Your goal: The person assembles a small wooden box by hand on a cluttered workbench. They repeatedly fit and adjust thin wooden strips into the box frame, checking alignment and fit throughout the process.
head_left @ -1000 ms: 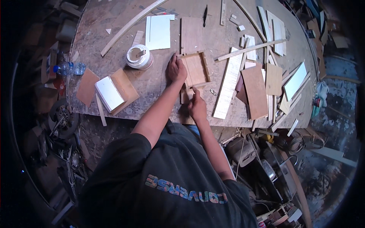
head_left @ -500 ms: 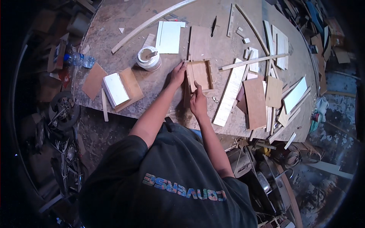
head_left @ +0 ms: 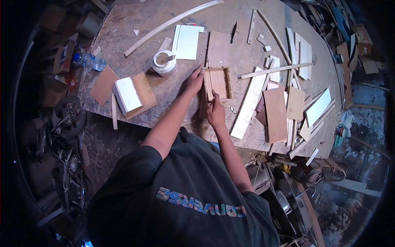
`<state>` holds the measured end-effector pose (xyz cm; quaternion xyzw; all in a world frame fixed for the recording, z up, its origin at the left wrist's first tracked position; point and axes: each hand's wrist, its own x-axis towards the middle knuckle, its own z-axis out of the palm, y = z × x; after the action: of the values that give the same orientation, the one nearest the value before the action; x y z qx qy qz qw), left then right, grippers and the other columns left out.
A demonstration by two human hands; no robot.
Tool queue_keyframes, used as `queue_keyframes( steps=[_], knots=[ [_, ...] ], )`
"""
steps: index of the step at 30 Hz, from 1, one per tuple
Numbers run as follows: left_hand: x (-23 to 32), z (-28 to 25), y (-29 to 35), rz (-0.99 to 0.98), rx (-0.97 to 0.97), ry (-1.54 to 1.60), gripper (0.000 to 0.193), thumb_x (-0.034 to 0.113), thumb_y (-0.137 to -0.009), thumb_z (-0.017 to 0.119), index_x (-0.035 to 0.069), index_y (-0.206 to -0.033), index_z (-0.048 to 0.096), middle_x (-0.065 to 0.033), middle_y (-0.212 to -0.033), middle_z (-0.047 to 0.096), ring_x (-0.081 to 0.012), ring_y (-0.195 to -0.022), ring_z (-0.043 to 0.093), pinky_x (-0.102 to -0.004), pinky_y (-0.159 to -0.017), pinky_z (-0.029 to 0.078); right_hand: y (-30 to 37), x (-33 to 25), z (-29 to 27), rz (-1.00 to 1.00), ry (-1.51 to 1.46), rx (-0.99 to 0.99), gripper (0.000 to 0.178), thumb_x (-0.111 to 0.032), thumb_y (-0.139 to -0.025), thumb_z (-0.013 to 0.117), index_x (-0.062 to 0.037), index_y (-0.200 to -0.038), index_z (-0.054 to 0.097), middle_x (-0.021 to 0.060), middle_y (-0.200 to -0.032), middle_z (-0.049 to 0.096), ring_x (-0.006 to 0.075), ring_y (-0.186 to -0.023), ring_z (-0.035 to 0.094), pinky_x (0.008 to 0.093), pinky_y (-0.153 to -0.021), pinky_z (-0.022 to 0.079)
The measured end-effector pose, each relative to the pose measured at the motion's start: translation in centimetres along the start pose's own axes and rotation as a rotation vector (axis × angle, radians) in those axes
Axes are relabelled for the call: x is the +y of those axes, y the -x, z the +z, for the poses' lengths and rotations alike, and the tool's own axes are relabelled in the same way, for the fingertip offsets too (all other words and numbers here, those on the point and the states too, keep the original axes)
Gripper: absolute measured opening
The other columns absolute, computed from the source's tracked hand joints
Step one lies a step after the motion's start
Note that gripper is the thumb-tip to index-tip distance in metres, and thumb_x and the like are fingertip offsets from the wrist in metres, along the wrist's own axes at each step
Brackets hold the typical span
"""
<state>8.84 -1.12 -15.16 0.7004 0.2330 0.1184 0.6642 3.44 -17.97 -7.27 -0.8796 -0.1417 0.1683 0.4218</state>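
Observation:
A shallow square wooden box point(head_left: 220, 81) with low rim walls lies before me at the near part of the table. My left hand point(head_left: 195, 81) grips its left side near the far corner, fingers closed on the wall. My right hand point(head_left: 216, 112) holds the near left corner, one finger laid over the rim. A thin dark line or strip runs along the inside left of the box; I cannot tell which. Just beyond the box lies a flat brown board point(head_left: 218, 47). The undersides of both hands' grips are hidden.
Left of the box stands an open white tub point(head_left: 164, 69) with a stick in it. A white-topped block point(head_left: 128, 95) and a plastic bottle point(head_left: 88, 61) are farther left. Boards and strips point(head_left: 276, 115) crowd the right side. A long curved strip point(head_left: 173, 25) lies at the back.
The whole view has shifted slightly. Both hands keep hold of the box, and the right fingers have shifted a little along its near left corner.

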Motion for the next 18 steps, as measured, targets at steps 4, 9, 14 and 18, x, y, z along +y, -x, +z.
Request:
queue_keyframes(
  steps=[4,9,14,18],
  knots=[
    [0.4,-0.2,-0.1,-0.083,-0.052,-0.023,0.044,0.029,-0.107,0.051,0.008,-0.146,0.052,-0.0136,-0.134,0.065,-0.0207,-0.127,0.057,-0.0339,-0.109,0.041,0.5,0.4,0.1,-0.003,-0.003,0.012,0.056,-0.002,-0.093,0.046,-0.0096,-0.148,0.042,0.0293,-0.087,0.067,0.0493,-0.081,0.067,0.0569,-0.074,0.051],
    [-0.7,-0.1,-0.4,0.011,0.014,-0.083,0.039,0.030,-0.105,0.053,0.012,-0.140,0.058,-0.0201,-0.127,0.068,-0.0319,-0.121,0.064,-0.0390,-0.103,0.047,1.7,0.8,-0.1,0.015,0.010,-0.009,0.056,-0.001,-0.093,0.045,-0.0104,-0.149,0.040,0.0295,-0.084,0.066,0.0502,-0.079,0.066,0.0576,-0.072,0.050],
    [-1.4,0.1,-0.6,0.023,0.003,-0.091,0.040,0.030,-0.104,0.052,0.012,-0.140,0.058,-0.0219,-0.127,0.067,-0.0336,-0.121,0.064,-0.0404,-0.103,0.047,2.4,0.6,-0.6,0.035,0.015,-0.005,0.057,-0.001,-0.093,0.045,-0.0106,-0.149,0.040,0.0294,-0.084,0.066,0.0502,-0.079,0.065,0.0580,-0.072,0.050],
    [-1.1,0.0,-0.4,0.011,-0.006,-0.094,0.040,0.031,-0.104,0.052,0.013,-0.140,0.058,-0.0220,-0.128,0.067,-0.0338,-0.122,0.063,-0.0408,-0.104,0.046,2.3,0.5,-0.5,0.034,0.002,0.003,0.056,-0.001,-0.094,0.045,-0.0094,-0.149,0.040,0.0288,-0.085,0.066,0.0496,-0.080,0.066,0.0571,-0.072,0.050]
  ],
)
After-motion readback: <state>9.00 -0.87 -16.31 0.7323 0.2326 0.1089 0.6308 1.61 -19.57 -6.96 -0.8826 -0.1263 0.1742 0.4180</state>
